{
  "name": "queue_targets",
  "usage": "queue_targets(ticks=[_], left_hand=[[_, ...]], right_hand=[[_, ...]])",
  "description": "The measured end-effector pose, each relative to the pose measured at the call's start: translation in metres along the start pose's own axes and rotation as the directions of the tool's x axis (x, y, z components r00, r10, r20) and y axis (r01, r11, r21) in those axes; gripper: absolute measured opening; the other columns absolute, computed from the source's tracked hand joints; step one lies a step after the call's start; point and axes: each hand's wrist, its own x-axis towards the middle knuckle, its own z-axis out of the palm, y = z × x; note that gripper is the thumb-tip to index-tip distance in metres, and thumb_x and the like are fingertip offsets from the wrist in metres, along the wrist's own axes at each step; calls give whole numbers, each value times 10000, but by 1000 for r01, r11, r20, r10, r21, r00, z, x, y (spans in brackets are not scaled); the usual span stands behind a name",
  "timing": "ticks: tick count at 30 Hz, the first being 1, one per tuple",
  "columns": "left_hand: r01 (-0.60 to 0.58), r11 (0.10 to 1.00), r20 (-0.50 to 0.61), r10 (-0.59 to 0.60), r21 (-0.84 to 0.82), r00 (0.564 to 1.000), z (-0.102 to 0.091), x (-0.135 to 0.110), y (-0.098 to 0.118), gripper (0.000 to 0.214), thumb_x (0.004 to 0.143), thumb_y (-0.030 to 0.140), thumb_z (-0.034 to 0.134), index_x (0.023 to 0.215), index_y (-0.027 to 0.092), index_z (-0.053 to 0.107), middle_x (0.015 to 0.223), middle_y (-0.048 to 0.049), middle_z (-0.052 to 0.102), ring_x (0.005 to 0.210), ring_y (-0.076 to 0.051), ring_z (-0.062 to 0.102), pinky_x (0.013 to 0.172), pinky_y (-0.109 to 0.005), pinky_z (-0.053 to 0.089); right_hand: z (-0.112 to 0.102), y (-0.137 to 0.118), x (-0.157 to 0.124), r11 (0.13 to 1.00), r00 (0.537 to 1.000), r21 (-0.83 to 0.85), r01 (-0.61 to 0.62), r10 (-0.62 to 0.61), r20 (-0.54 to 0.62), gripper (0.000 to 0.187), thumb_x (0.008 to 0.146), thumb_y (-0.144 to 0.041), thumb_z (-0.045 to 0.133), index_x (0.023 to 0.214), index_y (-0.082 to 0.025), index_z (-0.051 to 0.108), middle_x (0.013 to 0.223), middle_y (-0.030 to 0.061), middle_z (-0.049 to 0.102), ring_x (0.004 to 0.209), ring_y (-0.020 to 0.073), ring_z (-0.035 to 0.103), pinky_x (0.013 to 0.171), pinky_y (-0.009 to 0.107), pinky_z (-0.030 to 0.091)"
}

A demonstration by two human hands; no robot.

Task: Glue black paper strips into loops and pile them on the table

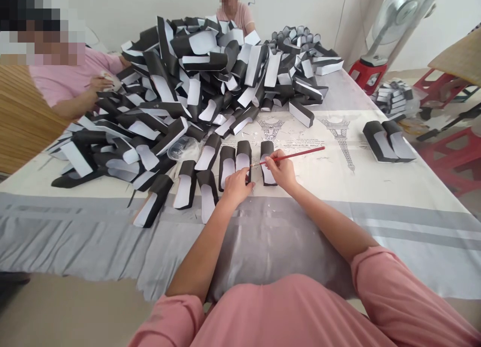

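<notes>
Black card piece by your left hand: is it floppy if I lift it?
Probably fairly stiff, since the black card piece keeps its curved fold by itself. It is likely light, being thin card, and may tip easily.

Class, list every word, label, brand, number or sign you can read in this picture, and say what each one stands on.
Nothing can be quoted: the small script beside the Eiffel Tower prints on the cream tablecloth is too small and blurred to read, and the black-and-white folded paper pieces show no readable writing.
</notes>
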Motion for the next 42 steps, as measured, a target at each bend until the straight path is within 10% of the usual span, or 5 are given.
queue_targets(ticks=[13, 20, 31, 37, 42], left_hand=[[2, 1000, 39, -2, 21, 999, -5, -1, 5, 478, 866, 244, 666, 1322, 142, 562, 1118, -98, 718, 1069, -267, 662, 961, -390, 473], [-117, 966, -153, 155, 233, 976, -17, -22, 30, 431, 906, 242, 635, 1322, 157, 557, 1189, -136, 680, 1133, -304, 614, 1022, -451, 429], [-488, 840, 136, 469, 237, 873, 24, -21, 42, 362, 948, 43, 393, 1199, 192, 608, 1156, -70, 637, 941, -192, 629, 758, -311, 465], [-507, 824, 137, 489, 251, 862, 21, -18, 40, 432, 900, 13, 418, 1227, 224, 605, 1048, -60, 634, 869, -189, 613, 700, -309, 414], [-500, 828, 128, 484, 254, 866, 17, -18, 40, 385, 913, 23, 412, 1159, 219, 634, 988, -61, 628, 861, -187, 603, 680, -303, 394]], right_hand=[[-10, -10, 4, 998, 997, -57, -24, 20, -69, 237, 896, -457, 551, 800, -250, 484, 653, -29, 642, 619, 152, 634, 614, 274, 452], [-26, -25, 18, 984, 993, 180, 8, 13, -116, 229, 891, -464, 570, 869, -237, 569, 712, -26, 648, 661, 125, 633, 651, 271, 504], [-46, -66, 24, 981, 984, -108, 160, -149, 97, 192, 900, -386, 560, 934, -207, 621, 769, 8, 696, 711, 162, 662, 718, 320, 517], [-18, -86, 35, 764, 863, -481, 431, -192, 467, 187, 935, -295, 487, 960, -187, 637, 874, 57, 733, 769, 199, 652, 681, 299, 417], [-7, -91, 44, 633, 819, -591, 499, -121, 561, 221, 965, -280, 451, 1005, -177, 641, 886, 68, 735, 779, 216, 650, 646, 292, 358]])
